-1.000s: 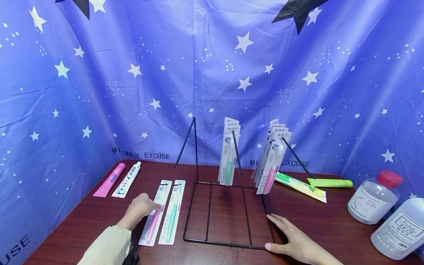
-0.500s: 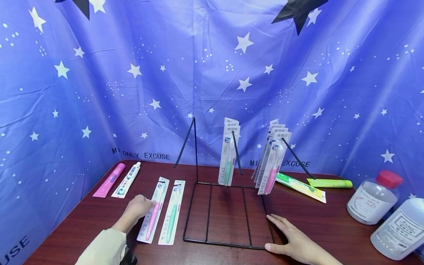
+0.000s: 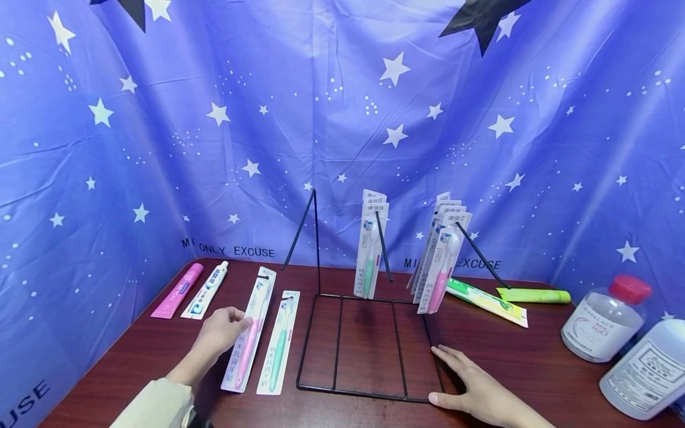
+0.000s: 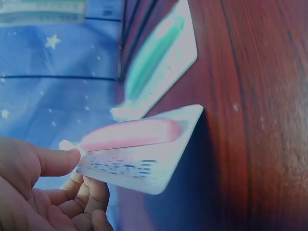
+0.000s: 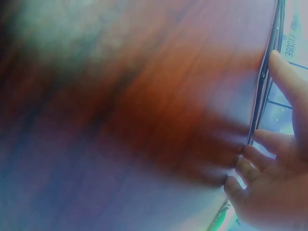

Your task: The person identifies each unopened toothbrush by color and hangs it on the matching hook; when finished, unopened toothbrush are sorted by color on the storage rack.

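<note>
My left hand point(image 3: 222, 333) pinches a packaged pink toothbrush point(image 3: 247, 351) by its left edge, thumb on the front. In the left wrist view, this pack point(image 4: 127, 159) is tilted, its lower end raised over the table. Just right of it lies a packaged green toothbrush point(image 3: 277, 348), flat on the wood. My right hand point(image 3: 471, 383) rests at the right side of a black wire rack point(image 3: 369, 393), fingers spread and touching its base. From the rack's hooks hang green toothbrush packs point(image 3: 369, 261) in the middle and pink ones point(image 3: 442, 270) on the right; the left hook point(image 3: 297, 232) is bare.
At the back left lie a pink tube point(image 3: 178, 291) and a white toothpaste tube point(image 3: 206, 291). Behind the rack's right side are a green-and-yellow toothpaste tube point(image 3: 489, 302) and a lime tube point(image 3: 535, 295). A red-capped bottle point(image 3: 602, 327) and another bottle point(image 3: 647, 371) stand far right.
My left hand has gone from touching the pink toothbrush pack to pinching its edge, and the pack's top end has risen from the table. The right hand has stayed at the rack.
</note>
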`<control>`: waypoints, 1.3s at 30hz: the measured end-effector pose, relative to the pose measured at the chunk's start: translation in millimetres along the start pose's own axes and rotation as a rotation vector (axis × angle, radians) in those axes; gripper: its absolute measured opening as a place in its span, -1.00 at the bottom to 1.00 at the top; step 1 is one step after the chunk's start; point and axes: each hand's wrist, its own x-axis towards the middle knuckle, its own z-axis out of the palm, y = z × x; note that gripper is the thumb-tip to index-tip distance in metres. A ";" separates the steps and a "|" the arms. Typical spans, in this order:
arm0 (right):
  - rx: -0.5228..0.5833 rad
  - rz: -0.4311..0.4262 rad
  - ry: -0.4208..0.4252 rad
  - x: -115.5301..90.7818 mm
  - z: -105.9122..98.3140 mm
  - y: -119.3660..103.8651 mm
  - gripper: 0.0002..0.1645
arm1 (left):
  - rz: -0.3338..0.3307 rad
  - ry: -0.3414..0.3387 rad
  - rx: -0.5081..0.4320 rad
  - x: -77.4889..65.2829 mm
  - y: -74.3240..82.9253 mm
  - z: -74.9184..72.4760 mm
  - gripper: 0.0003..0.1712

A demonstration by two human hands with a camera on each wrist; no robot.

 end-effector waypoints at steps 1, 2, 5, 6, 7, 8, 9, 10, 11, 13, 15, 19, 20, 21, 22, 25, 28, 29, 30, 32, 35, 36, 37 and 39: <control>-0.001 0.000 0.001 -0.1 -0.2 -0.1 0.02 | 0.011 0.001 0.002 -2.0 2.8 -0.7 -0.78; -0.003 0.000 0.003 -0.1 -0.4 -0.1 0.02 | 0.024 0.002 0.003 -4.3 5.8 -1.2 -0.79; -0.004 0.000 0.004 -0.3 -0.8 0.1 0.02 | 0.069 0.007 -0.003 -12.2 16.2 -1.7 -0.84; -0.003 0.001 0.004 -0.3 -0.9 0.2 0.01 | 0.088 0.009 -0.008 -15.0 20.1 -1.6 -0.85; -0.004 0.001 0.006 -0.4 -0.9 0.3 0.02 | 0.107 0.012 -0.006 -18.2 24.0 -1.4 -0.86; -0.002 0.003 0.004 -0.5 -1.0 0.4 0.01 | 0.125 0.016 -0.008 -21.2 27.9 -0.9 -0.88; -0.001 0.005 0.003 -0.6 -1.0 0.5 0.01 | 0.142 0.018 -0.011 -24.3 31.6 -0.1 -0.90; 0.001 0.007 0.003 -0.9 -1.0 0.6 0.02 | 0.158 0.018 -0.016 -27.7 35.3 0.6 -0.92; 0.001 0.008 0.001 -1.1 -1.0 0.7 0.02 | 0.171 0.016 -0.023 -31.0 38.8 1.7 -0.95; -0.001 0.008 0.001 -1.6 -0.8 1.0 0.02 | 0.196 0.012 -0.028 -38.2 45.1 4.2 -0.97; 0.000 0.007 0.000 -1.8 -0.6 1.4 0.02 | 0.222 -0.001 -0.042 -45.3 50.6 7.1 -0.93; -0.003 0.003 0.002 -1.2 0.0 2.3 0.01 | 0.290 -0.055 -0.065 -59.2 60.4 12.9 -0.89; -0.003 0.001 0.004 -1.1 0.1 2.6 0.01 | 0.308 -0.072 -0.069 -62.0 62.3 14.2 -0.89; -0.004 0.001 0.005 -0.9 0.2 2.8 0.01 | 0.333 -0.091 -0.076 -65.0 64.5 15.5 -0.89; -0.002 0.001 0.004 -0.6 0.3 2.9 0.01 | 0.354 -0.108 -0.079 -67.6 66.6 16.7 -0.88; 0.008 0.000 0.002 -0.2 0.3 3.3 0.01 | 0.429 -0.151 -0.086 -75.3 73.8 20.4 -0.88; 0.021 0.003 -0.007 -0.3 0.0 3.4 0.01 | 0.501 -0.182 -0.098 -83.4 83.7 24.6 -0.89; 0.025 0.004 -0.008 -0.4 -0.2 3.3 0.01 | 0.517 -0.195 -0.107 -86.3 87.5 26.4 -0.89; 0.027 0.004 -0.009 -0.5 -0.3 3.2 0.01 | 0.535 -0.205 -0.114 -89.0 91.3 28.5 -0.89; 0.027 0.001 -0.007 -0.6 -0.5 3.0 0.01 | 0.561 -0.232 -0.139 -93.9 99.6 33.2 -0.91; 0.017 -0.012 0.004 -0.9 -0.3 2.4 0.00 | 0.599 -0.271 -0.172 -99.7 111.3 41.0 -0.92; 0.012 -0.020 0.011 -1.0 -0.1 2.2 -0.01 | 0.612 -0.280 -0.182 -101.4 115.3 43.5 -0.92; 0.009 -0.027 0.015 -1.0 0.0 1.9 -0.01 | 0.623 -0.286 -0.191 -102.9 119.2 45.9 -0.92; -0.002 -0.042 0.028 -1.1 0.5 1.4 -0.02 | 0.640 -0.296 -0.204 -105.4 126.6 50.6 -0.93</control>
